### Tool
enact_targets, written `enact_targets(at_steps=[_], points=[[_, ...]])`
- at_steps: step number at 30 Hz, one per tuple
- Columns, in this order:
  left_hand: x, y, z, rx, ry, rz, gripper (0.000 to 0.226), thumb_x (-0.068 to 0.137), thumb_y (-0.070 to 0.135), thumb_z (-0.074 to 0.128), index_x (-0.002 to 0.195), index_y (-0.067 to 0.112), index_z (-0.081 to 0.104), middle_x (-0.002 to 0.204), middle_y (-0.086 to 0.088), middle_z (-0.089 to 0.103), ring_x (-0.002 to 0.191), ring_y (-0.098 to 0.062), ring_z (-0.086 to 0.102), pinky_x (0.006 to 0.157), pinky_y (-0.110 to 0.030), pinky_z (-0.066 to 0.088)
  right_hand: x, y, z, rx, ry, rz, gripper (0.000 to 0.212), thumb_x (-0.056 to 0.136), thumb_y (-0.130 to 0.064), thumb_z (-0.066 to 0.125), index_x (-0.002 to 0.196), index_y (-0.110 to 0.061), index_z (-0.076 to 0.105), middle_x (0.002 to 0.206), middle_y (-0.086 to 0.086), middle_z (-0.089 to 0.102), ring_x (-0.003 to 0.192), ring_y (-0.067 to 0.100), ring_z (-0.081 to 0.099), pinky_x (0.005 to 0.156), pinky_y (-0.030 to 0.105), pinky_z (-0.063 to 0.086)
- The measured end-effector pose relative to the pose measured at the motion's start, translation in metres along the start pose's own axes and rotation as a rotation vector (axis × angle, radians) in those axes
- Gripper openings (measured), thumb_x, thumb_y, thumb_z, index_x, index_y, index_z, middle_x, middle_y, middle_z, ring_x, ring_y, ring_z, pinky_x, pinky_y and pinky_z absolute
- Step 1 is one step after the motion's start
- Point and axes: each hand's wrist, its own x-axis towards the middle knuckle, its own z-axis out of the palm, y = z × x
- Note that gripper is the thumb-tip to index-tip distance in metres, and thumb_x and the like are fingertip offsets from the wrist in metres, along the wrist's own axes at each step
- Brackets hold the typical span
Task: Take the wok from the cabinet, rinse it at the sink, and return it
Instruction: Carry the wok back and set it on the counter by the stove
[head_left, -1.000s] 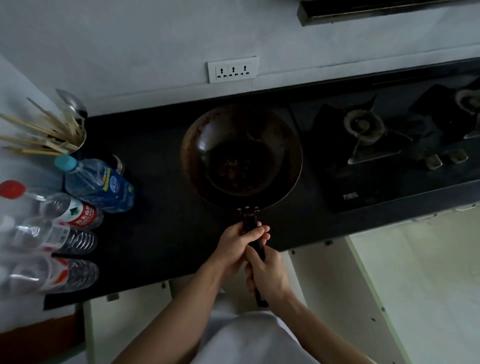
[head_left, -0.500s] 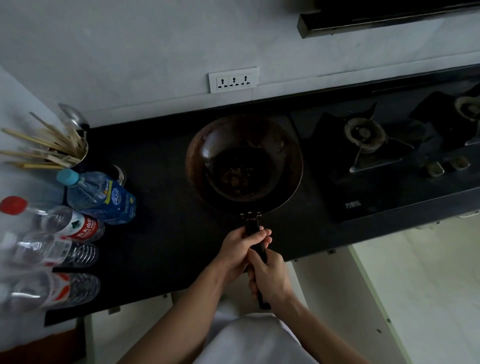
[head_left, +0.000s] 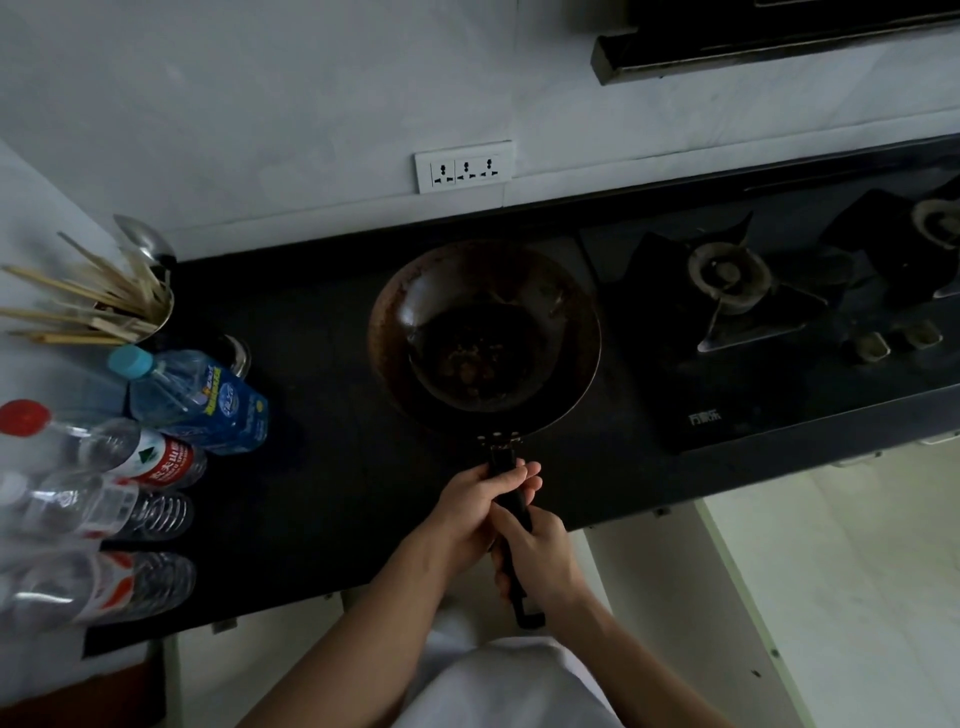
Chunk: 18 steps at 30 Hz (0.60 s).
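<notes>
The left hand (head_left: 475, 512) and right hand (head_left: 540, 558) both grip the handle (head_left: 503, 460) of the wok (head_left: 483, 332), which is out of the cabinet and over the table (head_left: 322, 467) beside the stove (head_left: 753, 332); the residue inside suggests rinsing and return remain.

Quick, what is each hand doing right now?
Left hand: grips the wok handle, upper part.
Right hand: grips the same handle, lower down.

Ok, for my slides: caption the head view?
The left hand and right hand hold the wok by its handle over the black counter, beside the gas hob.
</notes>
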Motion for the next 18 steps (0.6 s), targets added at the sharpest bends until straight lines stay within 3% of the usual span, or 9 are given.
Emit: enact_targets(at_steps=[7, 10, 14, 18], points=[[0.005, -0.007, -0.003, 0.005, 0.005, -0.033, 0.027, 0.090, 0.018, 0.068, 0.116, 0.012, 0.070, 0.119, -0.001, 0.073, 0.116, -0.016, 0.066, 0.102, -0.041, 0.048, 0.004, -0.001, -0.003, 0.008, -0.031, 0.035, 0.023, 0.102, -0.027, 0.056, 0.093, -0.006, 0.061, 0.058, 0.002, 0.063, 0.046, 0.016, 0.061, 0.049, 0.035, 0.054], [0.003, -0.004, -0.001, 0.111, 0.084, -0.038, 0.034, 0.087, 0.026, 0.072, 0.118, 0.014, 0.069, 0.120, -0.001, 0.072, 0.113, -0.016, 0.066, 0.101, -0.042, 0.050, 0.004, -0.003, -0.005, -0.009, -0.050, 0.025, 0.019, 0.102, -0.027, 0.055, 0.099, -0.009, 0.059, 0.071, 0.007, 0.068, 0.049, 0.018, 0.064, 0.051, 0.035, 0.057], [-0.004, -0.001, -0.001, 0.415, 0.340, 0.080, 0.054, 0.086, 0.037, 0.072, 0.132, 0.015, 0.053, 0.129, -0.003, 0.062, 0.114, -0.019, 0.058, 0.102, -0.038, 0.049, 0.011, -0.006, -0.020, -0.404, 0.118, -0.144, 0.025, 0.096, -0.043, 0.060, 0.107, -0.021, 0.057, 0.094, -0.002, 0.067, 0.077, 0.011, 0.066, 0.062, 0.023, 0.052], [-0.018, 0.001, -0.005, 0.899, 0.566, 0.384, 0.050, 0.091, 0.041, 0.063, 0.134, 0.019, 0.049, 0.127, 0.002, 0.059, 0.112, -0.013, 0.057, 0.091, -0.028, 0.047, 0.020, -0.018, -0.039, -0.809, 0.259, -0.429, 0.036, 0.093, -0.050, 0.059, 0.120, -0.027, 0.057, 0.109, -0.005, 0.060, 0.098, 0.016, 0.060, 0.078, 0.032, 0.054]])
